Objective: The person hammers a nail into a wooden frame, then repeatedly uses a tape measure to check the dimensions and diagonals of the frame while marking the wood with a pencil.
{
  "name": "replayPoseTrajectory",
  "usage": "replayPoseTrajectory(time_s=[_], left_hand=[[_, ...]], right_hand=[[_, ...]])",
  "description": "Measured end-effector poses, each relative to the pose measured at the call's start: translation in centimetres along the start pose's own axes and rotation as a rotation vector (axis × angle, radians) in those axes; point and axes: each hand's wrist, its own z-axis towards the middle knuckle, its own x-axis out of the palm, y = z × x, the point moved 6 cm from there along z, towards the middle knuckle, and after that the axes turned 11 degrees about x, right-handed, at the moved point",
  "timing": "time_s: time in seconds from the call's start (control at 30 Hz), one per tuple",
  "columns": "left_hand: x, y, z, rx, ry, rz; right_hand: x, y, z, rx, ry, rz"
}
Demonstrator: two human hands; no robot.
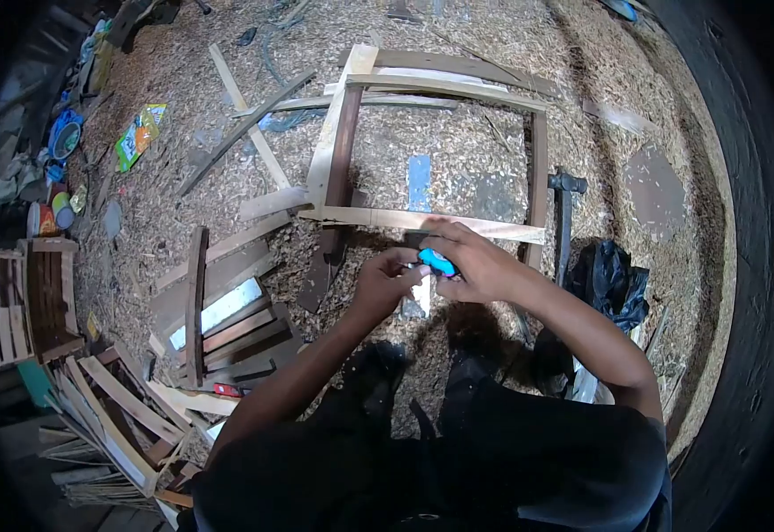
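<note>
A small rounded bright-blue object [437, 261], most likely a tape measure, sits between my two hands just in front of the frame's near rail. My right hand [471, 266] grips it from the right and above. Closed fingers of my left hand [387, 282] pinch at its left side; what exactly lies between those fingertips is hidden. Beyond my hands lies a rectangular wooden frame [440, 220], its near rail passing just behind my right knuckles. A hammer [566, 183] rests on the ground beside the frame's right side.
Wood shavings [387, 160] cover the ground. Stacked wood strips [236, 328] lie to the left, with slatted crates [50, 301] farther out. A black plastic bag [609, 279] is at right, near a dark wall beam [759, 177]. Loose strips [250, 129] lie behind.
</note>
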Motion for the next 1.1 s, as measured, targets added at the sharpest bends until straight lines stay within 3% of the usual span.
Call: replayPoseTrajectory(time_s=[0.07,0.1,0.23,0.27,0.3,0.33,0.4,0.47,0.57,0.67,0.87,1.1], left_hand=[[-0.9,-1.1,0.5,0.031,-0.015,0.118],[-1.2,-1.7,0.8,0.068,-0.019,0.128],[-2.0,-3.7,1.3,0.003,-0.122,0.097],[-2.9,-4.1,1.5,-0.044,-0.166,0.108],[-4.4,-4.0,2.2,0.089,-0.189,0.179],[-6.0,-4.2,2.4,0.013,-0.264,0.091],[-9.4,-4.7,2.7,-0.101,-0.354,0.046],[-12.5,-5.4,3.5,-0.163,-0.378,0.138],[-14.4,-5.3,5.0,-0.15,-0.288,0.314],[-14.0,-6.5,5.0,-0.237,-0.336,0.383],[-15.9,-5.3,6.4,-0.158,-0.268,0.711],[-15.2,-5.7,8.6,-0.231,-0.112,0.899]], right_hand=[[-0.2,0.0,1.4,0.048,0.075,0.064],[-0.4,0.0,2.2,-0.053,-0.018,0.052],[-1.2,-3.2,4.7,0.153,0.218,-0.011],[-2.3,-4.6,5.3,0.14,0.174,-0.061],[-3.4,-6.3,5.6,0.126,0.131,-0.111],[-5.2,-7.8,5.7,0.06,-0.026,-0.167],[-8.7,-10.6,6.0,0.28,0.076,-0.238],[-11.7,-15.5,6.0,0.238,-0.045,-0.383],[-16.0,-17.8,6.2,0.242,-0.053,-0.34],[-18.7,-19.6,6.7,0.358,0.003,-0.392],[-23.6,-25.4,4.9,0.523,-0.084,-0.541],[-24.6,-28.2,4.2,0.631,-0.063,-0.543]])
